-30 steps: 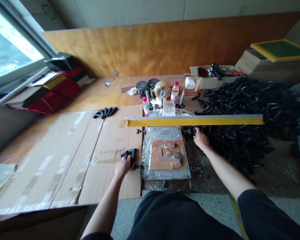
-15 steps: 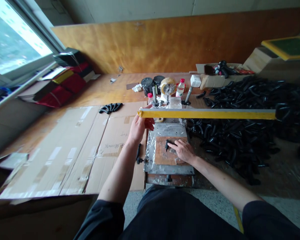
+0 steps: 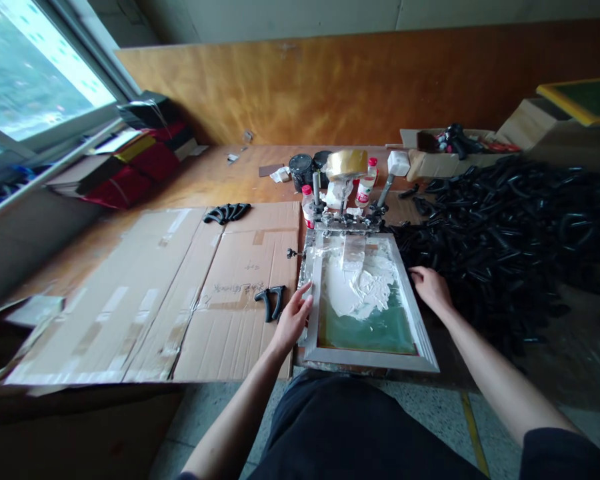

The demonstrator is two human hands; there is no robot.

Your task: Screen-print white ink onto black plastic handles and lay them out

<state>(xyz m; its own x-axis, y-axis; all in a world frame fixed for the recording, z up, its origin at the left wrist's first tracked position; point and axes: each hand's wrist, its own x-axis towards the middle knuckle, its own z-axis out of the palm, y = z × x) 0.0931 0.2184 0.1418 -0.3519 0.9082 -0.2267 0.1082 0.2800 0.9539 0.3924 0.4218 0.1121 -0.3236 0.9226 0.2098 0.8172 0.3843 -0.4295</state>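
A screen-printing frame lies lowered over the metal base on the bench. White ink is smeared thickly across the upper part of its green mesh, under a squeegee blade. My left hand is at the frame's left side, fingers apart and holding nothing. My right hand is beside the right edge, fingers loosely extended and apparently empty; contact with the rim is unclear. Left of my left hand, two curved black handle-like parts lie on the cardboard.
A large heap of black parts covers the right side. Several more curved parts lie in a row on the cardboard's far side. Behind the frame stand a tape roll, red-capped bottles and black tubs.
The yellow-edged raised frame has swung down flat over the base, hiding the wooden block and the black part there. My left hand came down and my right hand moved right, off the block.
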